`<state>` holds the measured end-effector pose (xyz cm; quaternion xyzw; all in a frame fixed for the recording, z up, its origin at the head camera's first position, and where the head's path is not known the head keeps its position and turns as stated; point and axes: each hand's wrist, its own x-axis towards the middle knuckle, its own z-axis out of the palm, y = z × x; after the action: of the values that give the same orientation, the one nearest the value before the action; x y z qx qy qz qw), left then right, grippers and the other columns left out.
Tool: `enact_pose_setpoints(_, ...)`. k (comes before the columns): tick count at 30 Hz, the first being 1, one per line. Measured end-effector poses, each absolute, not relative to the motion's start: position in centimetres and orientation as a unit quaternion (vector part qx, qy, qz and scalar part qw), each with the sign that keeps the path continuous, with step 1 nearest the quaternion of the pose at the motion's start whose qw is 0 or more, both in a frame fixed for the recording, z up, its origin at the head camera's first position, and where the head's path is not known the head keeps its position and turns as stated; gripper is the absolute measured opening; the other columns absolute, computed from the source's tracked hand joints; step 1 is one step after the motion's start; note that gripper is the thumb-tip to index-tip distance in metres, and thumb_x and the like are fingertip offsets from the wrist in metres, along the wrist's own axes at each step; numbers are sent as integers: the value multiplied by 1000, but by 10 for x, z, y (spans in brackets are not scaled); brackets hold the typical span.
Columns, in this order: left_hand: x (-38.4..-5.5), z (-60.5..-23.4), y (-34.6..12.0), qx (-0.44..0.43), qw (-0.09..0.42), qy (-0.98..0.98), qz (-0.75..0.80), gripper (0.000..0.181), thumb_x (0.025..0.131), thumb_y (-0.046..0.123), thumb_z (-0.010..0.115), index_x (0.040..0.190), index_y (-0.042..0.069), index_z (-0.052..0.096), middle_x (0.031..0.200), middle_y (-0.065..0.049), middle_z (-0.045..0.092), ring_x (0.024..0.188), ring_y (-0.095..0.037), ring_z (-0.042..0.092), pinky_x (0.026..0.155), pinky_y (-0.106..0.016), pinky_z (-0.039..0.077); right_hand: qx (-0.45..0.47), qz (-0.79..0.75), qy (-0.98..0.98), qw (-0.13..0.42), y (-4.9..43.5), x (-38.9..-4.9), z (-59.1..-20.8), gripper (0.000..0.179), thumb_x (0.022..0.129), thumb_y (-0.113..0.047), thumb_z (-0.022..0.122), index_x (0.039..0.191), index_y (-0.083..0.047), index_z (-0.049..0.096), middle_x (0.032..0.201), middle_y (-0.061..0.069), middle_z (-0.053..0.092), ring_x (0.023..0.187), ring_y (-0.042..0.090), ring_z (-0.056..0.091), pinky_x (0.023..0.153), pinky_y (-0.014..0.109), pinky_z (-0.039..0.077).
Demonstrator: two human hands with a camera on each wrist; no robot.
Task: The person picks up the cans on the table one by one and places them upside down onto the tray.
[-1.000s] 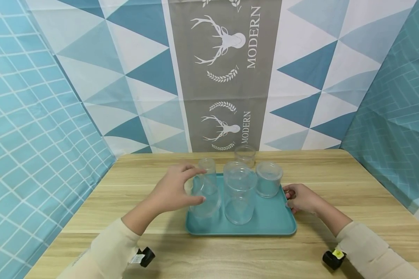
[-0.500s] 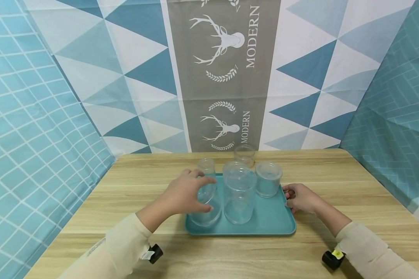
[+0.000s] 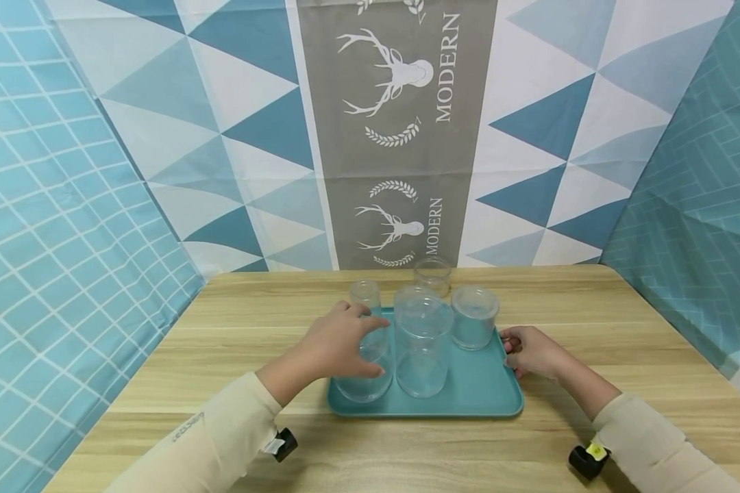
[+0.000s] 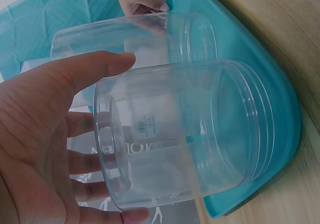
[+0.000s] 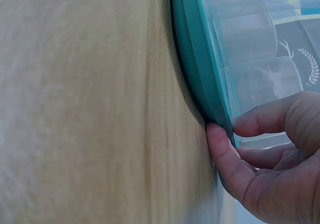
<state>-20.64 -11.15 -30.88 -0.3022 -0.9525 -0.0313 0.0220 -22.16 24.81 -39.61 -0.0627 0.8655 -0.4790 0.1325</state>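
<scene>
A teal tray (image 3: 481,394) lies on the table with several clear plastic jars on it. My left hand (image 3: 339,346) spans the upper end of the front-left clear jar (image 4: 170,144), thumb on one side and fingers round the other. Ridged rings circle the jar's lower end, which overlaps the tray's front-left corner. Beside it stands a taller clear jar (image 3: 422,363). My right hand (image 3: 533,350) pinches the tray's right rim (image 5: 202,69); in the right wrist view the thumb is on the rim's inner side and a finger lies under the edge.
A slim clear jar (image 3: 365,293) stands at the tray's back left, a short wide jar (image 3: 475,318) at its back right. Another clear jar (image 3: 433,277) shows behind them. Wood tabletop (image 3: 253,308) surrounds the tray, and patterned cloth (image 3: 401,137) hangs behind.
My left hand has moved right and slightly down with the front-left jar, whose top has shifted right over the tray. The right hand stays at the tray's rim.
</scene>
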Motion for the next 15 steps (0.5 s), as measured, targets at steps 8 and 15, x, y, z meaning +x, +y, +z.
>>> enact_pose_setpoints(8, -206, -311, -113, -315, 32, -948, -33, 75, 73, 55, 77, 138, 26, 56, 136, -6, 51, 116, -30, 48, 69, -43, 52, -69, -477, 867, 129, 248, -221, -396, 55, 81, 13, 59, 130, 24, 38, 94, 16, 48, 75, 22, 51, 59, 37, 55)
enact_pose_setpoints(15, -205, -312, -114, -318, 40, -947, -39, 74, 73, 55, 77, 138, 24, 56, 134, -7, 51, 115, -31, 48, 71, -45, 51, -75, -476, 867, 127, 248, -219, -395, 55, 80, 12, 59, 130, 24, 39, 93, 16, 48, 76, 22, 51, 57, 36, 55)
